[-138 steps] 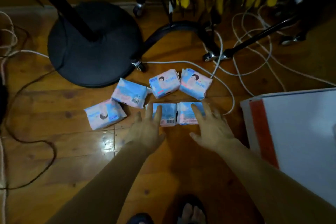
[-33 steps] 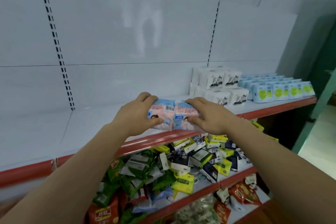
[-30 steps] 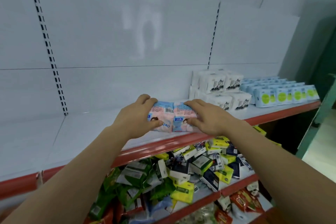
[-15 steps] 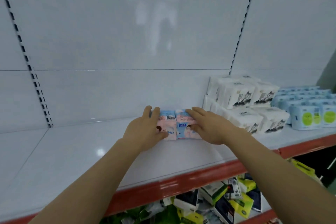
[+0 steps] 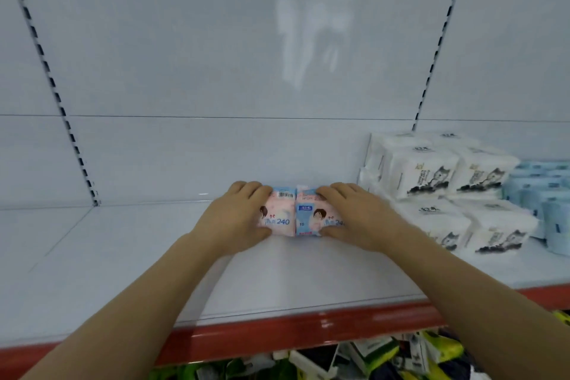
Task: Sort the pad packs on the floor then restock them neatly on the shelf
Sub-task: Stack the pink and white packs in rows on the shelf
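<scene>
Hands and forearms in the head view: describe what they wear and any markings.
Both forearms are bare up to the frame's lower edge, with no sleeves or cuffs showing. The left hand and right hand wear no gloves. No rings, watch, bracelets or other markings are visible on the hands or wrists, though the fingertips are partly hidden and the picture is slightly soft.

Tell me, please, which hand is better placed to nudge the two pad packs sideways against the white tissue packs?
Left, probably. The left hand grips the outer side of the left pad pack, away from the white tissue packs, so it can push both across. The right hand, gripping the right pad pack, sits in between.
</scene>
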Demonstrator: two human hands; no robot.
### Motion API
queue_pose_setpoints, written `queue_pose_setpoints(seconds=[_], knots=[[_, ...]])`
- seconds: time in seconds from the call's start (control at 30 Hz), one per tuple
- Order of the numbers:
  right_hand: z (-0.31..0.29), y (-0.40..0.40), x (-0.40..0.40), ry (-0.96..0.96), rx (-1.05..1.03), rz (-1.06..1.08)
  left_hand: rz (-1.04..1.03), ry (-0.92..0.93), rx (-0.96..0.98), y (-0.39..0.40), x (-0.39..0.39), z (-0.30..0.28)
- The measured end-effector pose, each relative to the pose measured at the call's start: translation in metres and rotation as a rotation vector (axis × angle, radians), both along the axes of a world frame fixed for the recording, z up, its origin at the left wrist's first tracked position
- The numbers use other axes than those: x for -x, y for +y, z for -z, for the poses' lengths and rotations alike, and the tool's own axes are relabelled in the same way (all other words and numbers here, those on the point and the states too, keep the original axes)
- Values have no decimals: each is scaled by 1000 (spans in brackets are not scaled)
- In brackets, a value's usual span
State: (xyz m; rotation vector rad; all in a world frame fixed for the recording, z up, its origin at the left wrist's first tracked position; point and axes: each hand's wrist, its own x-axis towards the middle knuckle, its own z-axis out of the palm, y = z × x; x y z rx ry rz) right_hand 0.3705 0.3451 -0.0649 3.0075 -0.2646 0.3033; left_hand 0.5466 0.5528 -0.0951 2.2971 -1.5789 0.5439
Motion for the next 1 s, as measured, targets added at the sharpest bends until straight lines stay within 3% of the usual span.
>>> queue_pose_setpoints(seconds=[0.13,0.2,0.4,1.0], knots=[[-32,-17,-5,87,-213,31,-78,439,-179,-5,-9,-50],[-39,-21,-14,112,-283,33,-80,532,-225,-11,-18,-66],[-33,-20,-29,110,-186,26,-30,293,-325,-30,-25,-41],[-16,-31,-65,85,-21,21,-172,120,-185,-44,-32,-24]])
